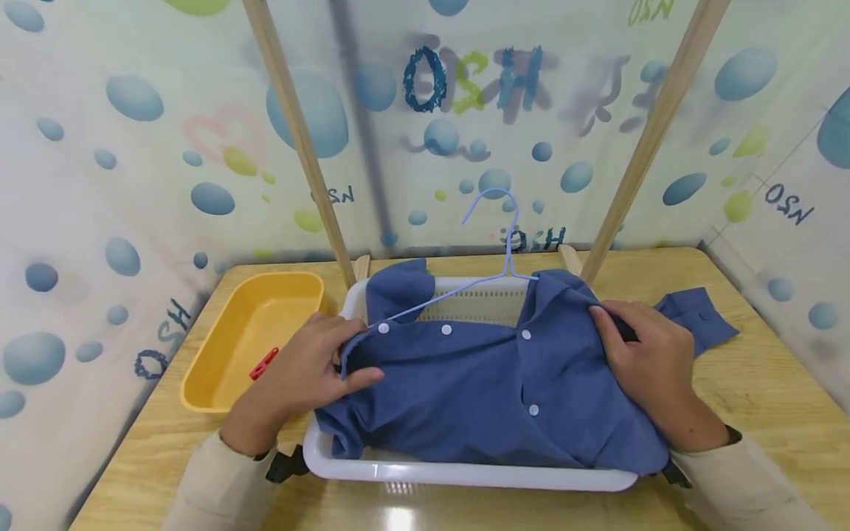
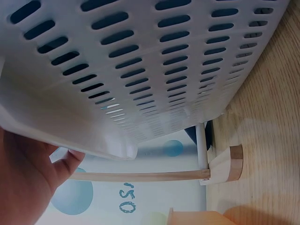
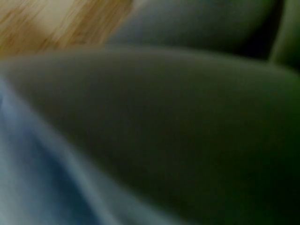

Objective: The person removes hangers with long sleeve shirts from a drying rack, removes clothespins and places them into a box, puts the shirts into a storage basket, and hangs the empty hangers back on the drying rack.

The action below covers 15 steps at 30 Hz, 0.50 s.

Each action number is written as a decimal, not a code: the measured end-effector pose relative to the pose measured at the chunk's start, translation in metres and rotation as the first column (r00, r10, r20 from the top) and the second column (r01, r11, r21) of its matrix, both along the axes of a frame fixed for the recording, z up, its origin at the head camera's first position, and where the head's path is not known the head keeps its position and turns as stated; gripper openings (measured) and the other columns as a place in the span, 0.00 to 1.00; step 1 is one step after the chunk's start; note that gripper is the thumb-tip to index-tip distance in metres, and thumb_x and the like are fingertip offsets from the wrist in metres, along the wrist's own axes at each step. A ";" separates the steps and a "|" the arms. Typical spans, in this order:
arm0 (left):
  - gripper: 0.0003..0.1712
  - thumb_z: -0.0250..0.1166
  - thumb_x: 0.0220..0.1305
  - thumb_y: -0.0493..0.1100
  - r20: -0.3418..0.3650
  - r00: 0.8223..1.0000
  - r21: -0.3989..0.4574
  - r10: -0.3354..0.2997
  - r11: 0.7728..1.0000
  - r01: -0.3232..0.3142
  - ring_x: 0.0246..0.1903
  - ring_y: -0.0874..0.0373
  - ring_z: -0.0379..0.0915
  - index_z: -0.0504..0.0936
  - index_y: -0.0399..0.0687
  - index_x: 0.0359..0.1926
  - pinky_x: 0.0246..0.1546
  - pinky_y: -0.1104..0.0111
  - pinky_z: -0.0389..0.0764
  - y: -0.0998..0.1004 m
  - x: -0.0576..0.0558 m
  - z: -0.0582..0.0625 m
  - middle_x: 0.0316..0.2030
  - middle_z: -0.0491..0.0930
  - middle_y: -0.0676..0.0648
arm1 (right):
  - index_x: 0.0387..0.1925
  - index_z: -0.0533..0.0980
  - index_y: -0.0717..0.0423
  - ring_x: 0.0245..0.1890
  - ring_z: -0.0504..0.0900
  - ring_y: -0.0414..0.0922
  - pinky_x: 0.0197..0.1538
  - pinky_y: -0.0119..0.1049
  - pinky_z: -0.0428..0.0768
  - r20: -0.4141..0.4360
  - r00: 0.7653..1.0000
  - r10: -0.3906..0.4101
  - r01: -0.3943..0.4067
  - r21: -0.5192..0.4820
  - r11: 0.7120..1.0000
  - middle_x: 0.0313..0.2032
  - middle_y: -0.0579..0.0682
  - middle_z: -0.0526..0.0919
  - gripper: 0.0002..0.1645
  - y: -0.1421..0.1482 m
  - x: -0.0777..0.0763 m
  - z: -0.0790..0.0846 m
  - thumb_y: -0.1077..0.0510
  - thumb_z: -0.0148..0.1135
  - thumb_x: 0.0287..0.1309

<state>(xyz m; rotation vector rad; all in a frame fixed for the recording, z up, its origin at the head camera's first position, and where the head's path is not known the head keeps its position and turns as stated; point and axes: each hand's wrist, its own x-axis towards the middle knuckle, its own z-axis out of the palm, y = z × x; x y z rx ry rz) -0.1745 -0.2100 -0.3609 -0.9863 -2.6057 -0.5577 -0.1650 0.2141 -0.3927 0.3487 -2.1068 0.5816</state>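
A blue button-up shirt [image 1: 451,398] lies spread over a white slotted basket [image 1: 478,476], with several white buttons showing. A light-blue hanger [image 1: 513,247] has its left arm running to the shirt's left side and its right end under the cloth; the hook stands up free. My left hand [image 1: 312,365] pinches the shirt's edge at the left, thumb apart over the cloth. In the left wrist view the left hand [image 2: 28,180] shows beside the basket's rim. At the right shoulder, my right hand [image 1: 654,358] grips the fabric. Blurred dark cloth [image 3: 150,131] fills most of the right wrist view.
A yellow tray [image 1: 192,391] with a red clothespin [image 1: 264,363] in it stands left of the basket. Two wooden poles [image 1: 302,136] rise behind it. One sleeve [image 1: 700,321] spreads onto the wooden table [image 1: 783,413] at the right. A patterned sheet [image 1: 438,221] hangs behind.
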 end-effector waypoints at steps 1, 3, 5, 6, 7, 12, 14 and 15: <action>0.34 0.57 0.59 0.77 0.005 1.000 0.006 -0.007 1.000 0.007 0.32 0.63 0.71 0.79 0.53 0.43 0.43 0.62 0.73 0.000 0.000 0.000 0.30 0.80 0.58 | 0.38 0.86 0.65 0.29 0.86 0.58 0.34 0.51 0.77 0.002 1.000 -0.001 0.001 0.002 1.000 0.32 0.62 0.88 0.13 0.000 0.000 0.000 0.66 0.75 0.47; 0.35 0.54 0.61 0.78 0.011 1.000 0.013 -0.020 1.000 0.020 0.33 0.63 0.72 0.79 0.53 0.43 0.42 0.63 0.71 -0.001 -0.001 0.000 0.30 0.80 0.58 | 0.38 0.86 0.65 0.28 0.86 0.58 0.33 0.53 0.78 -0.001 1.000 -0.004 0.004 0.015 1.000 0.31 0.61 0.88 0.13 0.000 0.000 0.000 0.66 0.75 0.46; 0.35 0.50 0.63 0.78 0.021 0.999 0.016 -0.029 0.999 0.029 0.33 0.63 0.73 0.79 0.54 0.43 0.42 0.63 0.71 -0.002 0.000 0.000 0.31 0.80 0.58 | 0.38 0.86 0.65 0.28 0.86 0.58 0.33 0.53 0.78 0.003 1.000 -0.006 0.006 0.021 1.000 0.31 0.61 0.88 0.13 0.000 0.000 0.000 0.66 0.75 0.46; 0.35 0.49 0.64 0.78 0.027 0.999 0.017 -0.030 0.999 0.030 0.34 0.63 0.73 0.79 0.54 0.44 0.42 0.63 0.71 -0.002 0.000 0.001 0.31 0.81 0.58 | 0.38 0.86 0.65 0.28 0.87 0.58 0.33 0.53 0.78 0.002 1.000 -0.005 0.005 0.019 1.000 0.31 0.61 0.88 0.13 0.000 0.000 0.000 0.66 0.75 0.46; 0.35 0.48 0.65 0.77 0.032 0.999 0.019 -0.030 0.999 0.029 0.35 0.62 0.74 0.79 0.54 0.45 0.43 0.62 0.71 -0.002 0.000 0.001 0.33 0.82 0.57 | 0.38 0.86 0.65 0.28 0.86 0.58 0.33 0.53 0.78 0.001 1.000 -0.004 0.004 0.017 1.000 0.31 0.62 0.87 0.13 0.000 0.000 0.000 0.66 0.75 0.46; 0.34 0.45 0.70 0.73 0.065 0.998 0.016 -0.018 1.000 0.017 0.41 0.57 0.76 0.78 0.51 0.51 0.49 0.58 0.68 -0.002 0.001 0.002 0.41 0.85 0.53 | 0.38 0.86 0.65 0.29 0.86 0.59 0.33 0.54 0.78 -0.004 1.000 -0.003 0.003 0.010 1.000 0.32 0.63 0.87 0.13 0.000 -0.001 0.002 0.66 0.75 0.47; 0.34 0.44 0.71 0.71 0.087 0.996 0.009 -0.014 1.000 0.013 0.43 0.55 0.77 0.77 0.50 0.53 0.50 0.56 0.67 -0.002 0.001 0.001 0.43 0.85 0.51 | 0.38 0.86 0.65 0.29 0.87 0.59 0.34 0.53 0.78 0.002 1.000 -0.004 0.004 0.016 1.000 0.32 0.63 0.88 0.13 0.000 0.000 0.002 0.66 0.74 0.47; 0.35 0.43 0.71 0.71 0.098 0.995 0.004 -0.009 1.000 0.009 0.44 0.54 0.77 0.77 0.49 0.54 0.50 0.56 0.66 -0.003 0.001 0.001 0.45 0.85 0.50 | 0.38 0.85 0.65 0.30 0.87 0.59 0.34 0.53 0.78 0.004 1.000 -0.004 0.003 0.018 1.000 0.32 0.63 0.88 0.13 0.000 0.000 0.002 0.66 0.74 0.48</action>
